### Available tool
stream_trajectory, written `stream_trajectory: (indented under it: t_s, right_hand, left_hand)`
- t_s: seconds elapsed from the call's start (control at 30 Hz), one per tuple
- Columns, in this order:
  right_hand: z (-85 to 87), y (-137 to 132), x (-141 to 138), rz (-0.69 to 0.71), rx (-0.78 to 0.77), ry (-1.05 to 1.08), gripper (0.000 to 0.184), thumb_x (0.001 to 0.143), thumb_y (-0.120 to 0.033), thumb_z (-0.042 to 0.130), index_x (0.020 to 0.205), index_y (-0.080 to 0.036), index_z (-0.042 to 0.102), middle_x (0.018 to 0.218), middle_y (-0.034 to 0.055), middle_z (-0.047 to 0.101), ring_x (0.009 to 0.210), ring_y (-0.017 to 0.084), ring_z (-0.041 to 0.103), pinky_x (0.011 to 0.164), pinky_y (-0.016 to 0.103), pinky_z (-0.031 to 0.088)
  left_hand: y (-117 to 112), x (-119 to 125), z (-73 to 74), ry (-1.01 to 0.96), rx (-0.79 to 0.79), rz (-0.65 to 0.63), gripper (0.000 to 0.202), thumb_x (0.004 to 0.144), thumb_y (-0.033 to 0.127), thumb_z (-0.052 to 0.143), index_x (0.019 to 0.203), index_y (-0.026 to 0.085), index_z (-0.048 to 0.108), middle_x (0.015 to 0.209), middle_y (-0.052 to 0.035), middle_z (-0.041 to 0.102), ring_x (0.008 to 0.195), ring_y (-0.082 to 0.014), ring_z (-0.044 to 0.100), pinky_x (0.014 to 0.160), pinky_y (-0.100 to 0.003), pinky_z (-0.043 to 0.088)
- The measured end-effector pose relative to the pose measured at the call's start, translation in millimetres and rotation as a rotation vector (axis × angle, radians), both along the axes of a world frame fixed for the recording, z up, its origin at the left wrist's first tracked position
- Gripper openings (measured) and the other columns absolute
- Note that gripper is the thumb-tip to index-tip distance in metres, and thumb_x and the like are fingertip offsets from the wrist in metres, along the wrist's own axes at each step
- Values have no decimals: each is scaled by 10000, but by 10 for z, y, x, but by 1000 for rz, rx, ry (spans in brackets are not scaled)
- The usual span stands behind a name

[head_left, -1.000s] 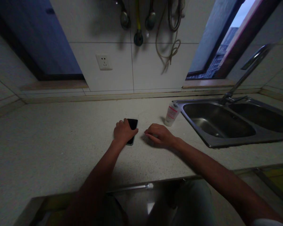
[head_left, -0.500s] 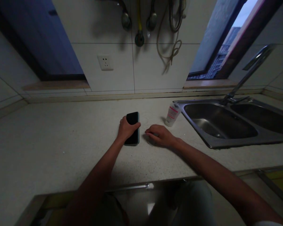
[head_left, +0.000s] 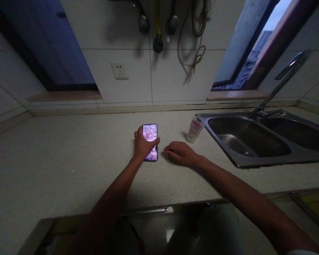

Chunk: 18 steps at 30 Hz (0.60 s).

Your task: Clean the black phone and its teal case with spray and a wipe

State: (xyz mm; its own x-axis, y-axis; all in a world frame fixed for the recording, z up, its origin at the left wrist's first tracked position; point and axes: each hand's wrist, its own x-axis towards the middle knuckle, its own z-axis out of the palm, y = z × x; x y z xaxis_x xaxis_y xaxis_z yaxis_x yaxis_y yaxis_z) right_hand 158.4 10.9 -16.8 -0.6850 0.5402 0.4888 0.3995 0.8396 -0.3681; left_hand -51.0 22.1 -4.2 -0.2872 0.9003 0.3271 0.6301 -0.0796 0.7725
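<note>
The left hand [head_left: 142,146] holds a smartphone [head_left: 154,154] over the worktop [head_left: 90,152], squarely in front of the person and well short of the tiled wall [head_left: 170,79]. The phone's long axis runs away from the body toward the wall, nearly at right angles to it, so one short end faces the wall and the other faces the person. Its lit screen, pinkish and bright, faces up; whether its back lies flat on the worktop or is slightly raised, I cannot tell.

The fingers of this hand are spread to the phone's width, curled along its left long edge, while the thumb [head_left: 154,142] crosses the screen to the right long edge.

The right hand [head_left: 180,153] rests on the worktop to the right of the phone, near it but apart. Its fingers are loosely curled inward; whether they enclose anything, I cannot tell. Just beyond this hand stands a clear plastic cup [head_left: 194,130] with red print, beside the left rim of a double-bowl steel sink [head_left: 230,152].
</note>
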Motion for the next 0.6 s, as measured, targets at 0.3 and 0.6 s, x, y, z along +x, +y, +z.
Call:
stream_trajectory:
  t_s: [0.3,0.6]
  right_hand:
    - [-13,6,-1,-3,-32,40,296,1017,-374,472,1051,-205,713,914,76,756,807,187,684,747,331,529]
    - [-42,-48,-51,1,-139,21,366,1003,-448,494,1180,-168,649,969,98,748,835,202,682,761,335,521]
  left_hand:
    - [8,14,-51,-63,153,-32,885,617,348,854,1380,197,431,1292,-147,511,1275,-321,514,1083,-472,421]
    - [-56,110,-63,-198,229,-145,967,648,245,801,1477,236,303,1448,-162,455,1381,-315,442,1134,-459,379]
